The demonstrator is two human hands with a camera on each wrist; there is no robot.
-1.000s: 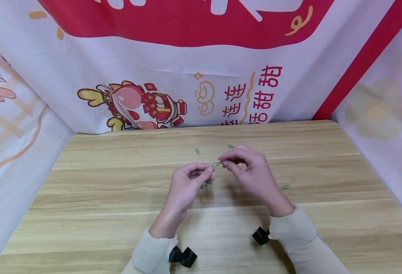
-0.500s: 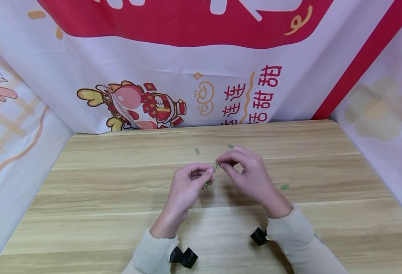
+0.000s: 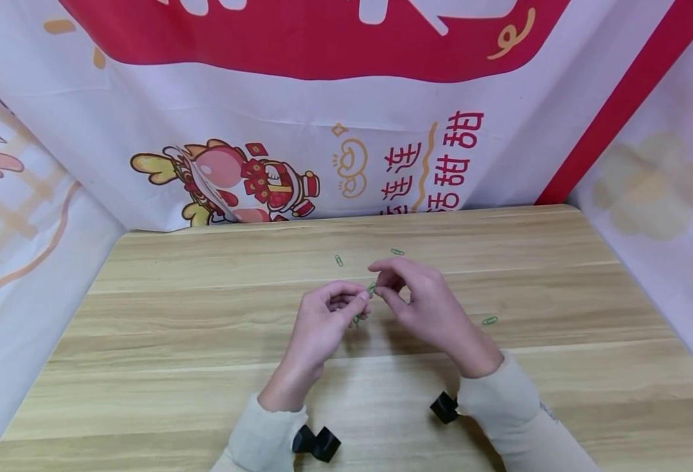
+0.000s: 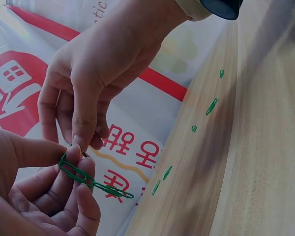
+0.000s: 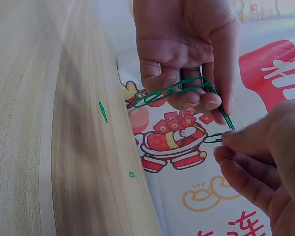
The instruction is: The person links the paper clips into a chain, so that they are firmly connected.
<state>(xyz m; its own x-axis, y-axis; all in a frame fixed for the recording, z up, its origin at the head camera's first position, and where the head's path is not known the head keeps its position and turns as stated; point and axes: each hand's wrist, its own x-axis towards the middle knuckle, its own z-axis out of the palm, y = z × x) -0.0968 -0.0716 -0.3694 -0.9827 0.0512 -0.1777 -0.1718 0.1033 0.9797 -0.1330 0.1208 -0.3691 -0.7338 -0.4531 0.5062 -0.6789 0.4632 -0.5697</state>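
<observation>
Over the table, my left hand [image 3: 324, 321] pinches a short chain of linked green paper clips between thumb and fingers. Part of this paper clip chain [image 4: 113, 190] trails below the fingers in the left wrist view. My right hand [image 3: 425, 301] meets it fingertip to fingertip and pinches a green paper clip [image 5: 213, 139] at the chain's upper end. Whether that clip is hooked into the chain is hard to tell, as fingertips cover part of it. In the head view, the right index finger stands raised off the clip.
Loose green paper clips lie on the wooden table [image 3: 204, 328]: one paper clip [image 3: 338, 260] and a second paper clip [image 3: 397, 252] beyond the hands, another paper clip [image 3: 490, 320] right of the right wrist. A printed cloth [image 3: 299, 105] hangs behind the table.
My right hand has moved slightly left and closer to the left hand, bringing its clip against the chain's end. Its index finger has lifted. The left hand stays nearly still.
</observation>
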